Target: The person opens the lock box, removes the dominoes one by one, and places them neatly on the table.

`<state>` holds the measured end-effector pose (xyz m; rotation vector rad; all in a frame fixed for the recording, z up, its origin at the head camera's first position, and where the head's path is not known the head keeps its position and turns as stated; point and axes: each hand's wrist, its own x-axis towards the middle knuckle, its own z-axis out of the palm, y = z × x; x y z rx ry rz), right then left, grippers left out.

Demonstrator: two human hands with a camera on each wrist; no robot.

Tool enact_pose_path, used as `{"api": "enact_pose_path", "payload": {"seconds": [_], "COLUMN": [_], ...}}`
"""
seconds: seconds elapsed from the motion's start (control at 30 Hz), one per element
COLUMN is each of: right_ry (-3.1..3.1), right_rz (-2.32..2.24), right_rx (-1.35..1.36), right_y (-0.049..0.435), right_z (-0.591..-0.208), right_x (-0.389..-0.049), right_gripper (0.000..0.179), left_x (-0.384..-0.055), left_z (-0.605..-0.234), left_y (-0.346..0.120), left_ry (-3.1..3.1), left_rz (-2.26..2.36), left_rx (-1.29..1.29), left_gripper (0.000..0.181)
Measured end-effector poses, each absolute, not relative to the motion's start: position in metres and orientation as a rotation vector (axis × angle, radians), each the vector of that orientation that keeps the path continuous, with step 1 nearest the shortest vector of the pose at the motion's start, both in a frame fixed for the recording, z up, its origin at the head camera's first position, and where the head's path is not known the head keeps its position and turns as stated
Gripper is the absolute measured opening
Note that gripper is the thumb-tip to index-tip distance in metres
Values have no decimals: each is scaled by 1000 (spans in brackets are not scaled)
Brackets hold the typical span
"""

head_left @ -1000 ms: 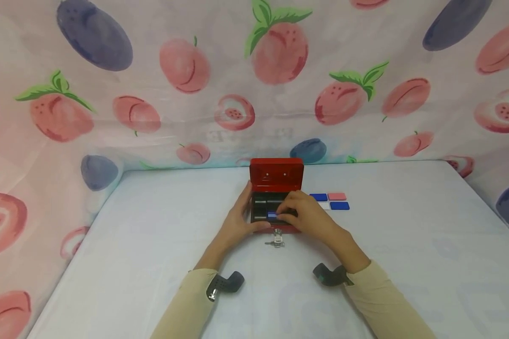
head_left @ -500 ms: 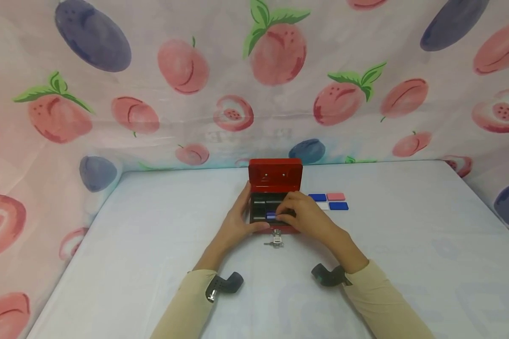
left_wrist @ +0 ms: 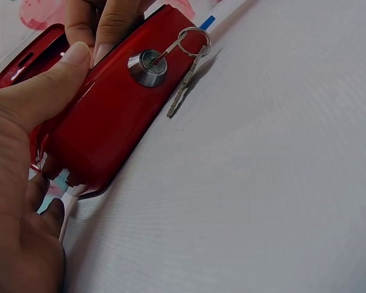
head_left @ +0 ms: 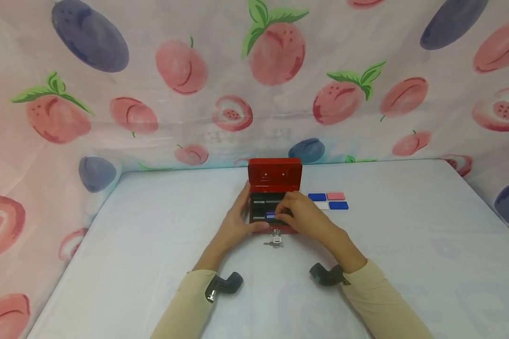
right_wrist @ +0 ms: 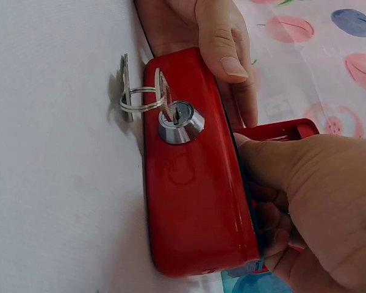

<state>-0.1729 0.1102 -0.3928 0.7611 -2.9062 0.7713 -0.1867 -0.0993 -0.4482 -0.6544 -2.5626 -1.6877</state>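
Observation:
A small red cash box point(head_left: 275, 172) stands with its lid raised, a black compartment tray point(head_left: 259, 201) inside. My left hand point(head_left: 234, 221) grips its left side, thumb over the front rim and fingers along the side wall. Reaching in from the right, my right hand point(head_left: 307, 214) has its thumb and fingers bent at a small blue tile point(head_left: 270, 215) in the tray, pinching its right end. In the right wrist view those fingertips are hidden behind the box's front wall. A key sits in the silver lock point(right_wrist: 180, 125), and a ring point(right_wrist: 140, 101) with a second key hangs from it.
Just right of the box, flat tiles lie on the white table point(head_left: 152, 282): a blue tile point(head_left: 317, 197), a pink tile point(head_left: 336, 196), a partly hidden white tile point(head_left: 323, 205) and another blue tile point(head_left: 338, 205). Fruit-printed cloth point(head_left: 152, 122) hangs behind.
The blue tile at the right fingertips has shifted slightly within the tray, showing a darker and a lighter band now. Both hands and the box stay in place.

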Motion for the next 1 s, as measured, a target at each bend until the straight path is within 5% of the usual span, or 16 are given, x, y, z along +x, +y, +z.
{"api": "enact_pose_path", "payload": {"seconds": [1.0], "right_ry": [-2818], "right_rz": [834], "right_rx": [686], "right_y": [121], "right_z": [-379], "right_x": [-173], "right_gripper": [8], "left_x": [-187], "left_z": [-447], "left_y": [-100], "left_ry": [-2555], "left_rz": [-1694], "left_rx": [-676], "left_gripper": [108]}}
